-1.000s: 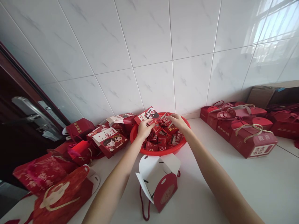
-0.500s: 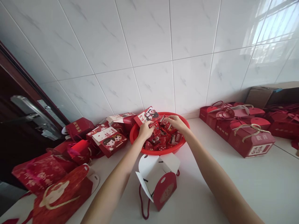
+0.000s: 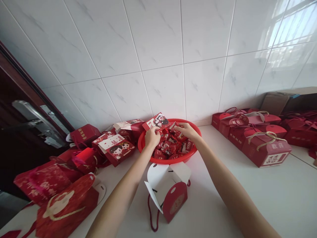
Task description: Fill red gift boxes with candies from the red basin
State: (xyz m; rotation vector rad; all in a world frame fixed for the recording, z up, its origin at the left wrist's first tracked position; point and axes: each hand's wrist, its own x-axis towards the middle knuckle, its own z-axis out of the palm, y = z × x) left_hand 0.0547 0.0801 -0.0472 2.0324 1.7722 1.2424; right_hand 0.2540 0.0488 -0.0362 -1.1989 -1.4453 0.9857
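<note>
At our 10 o'clk we've got red gift boxes [image 3: 85, 162] bunched on the counter [image 3: 215, 198]. At 12, our L hand [image 3: 152, 137] is over the red basin [image 3: 169, 162], fingers curled by small wrapped pkts [image 3: 169, 147]; can't tell if gripping. Open box [image 3: 165, 195], white inside, also at 12, nearer us. Our R hand [image 3: 187, 130] is over basin's R side, fingers bent to pkts, grip unclear. At 2: closed boxes [image 3: 266, 152] w/ handles.

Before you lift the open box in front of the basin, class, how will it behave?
The open box, seemingly thin card, is probably light. Its spread flaps may bend. The slack red cord will likely flop.
</note>
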